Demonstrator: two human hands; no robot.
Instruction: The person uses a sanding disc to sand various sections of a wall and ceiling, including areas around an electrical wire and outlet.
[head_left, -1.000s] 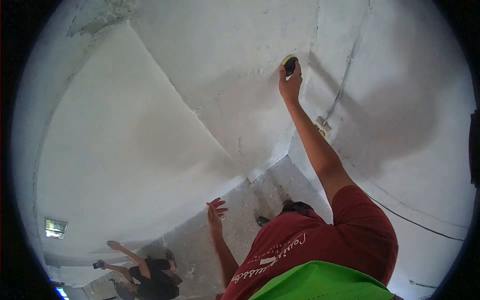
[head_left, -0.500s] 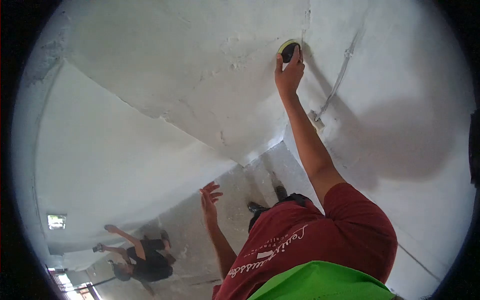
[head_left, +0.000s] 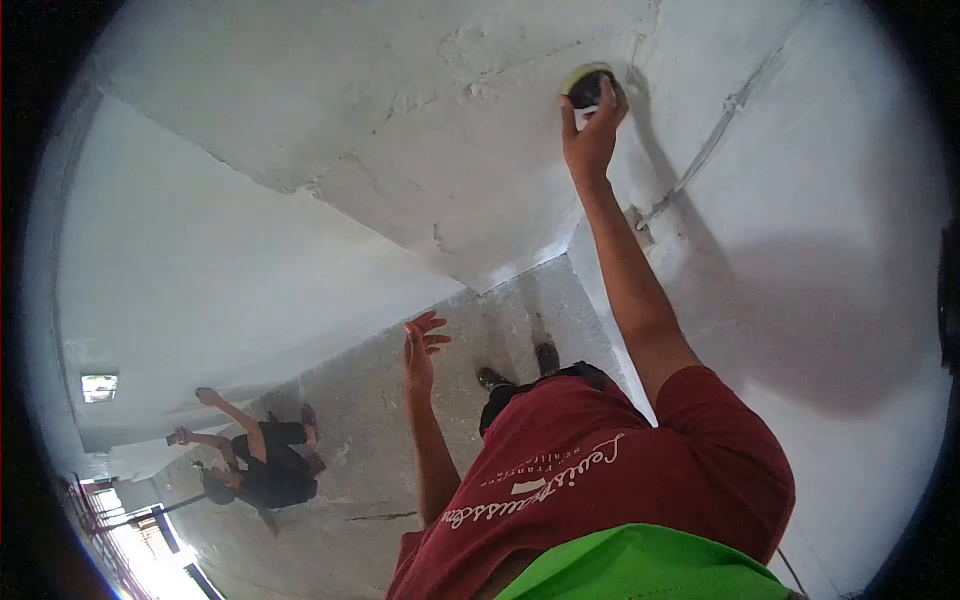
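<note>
My right hand [head_left: 592,135] is raised at the upper right, fingers and thumb wrapped round a round black pad [head_left: 585,90] with a yellow-green rim. The pad lies against the pale, patchy wall surface [head_left: 400,150], close to a corner line. Lower, left of centre, my left hand [head_left: 425,338] hangs in the air with its fingers apart and holds nothing.
A grey conduit [head_left: 715,145] runs along the right wall to a small box [head_left: 640,228]. Grey floor [head_left: 370,450] lies below, around my feet. At lower left a person in dark clothes [head_left: 270,470] reaches toward the wall, near a bright window [head_left: 150,540].
The view has shifted, with walls, floor and the other person appearing higher. My right hand and the pad appear slightly farther right and up. My left hand appears higher, still spread.
</note>
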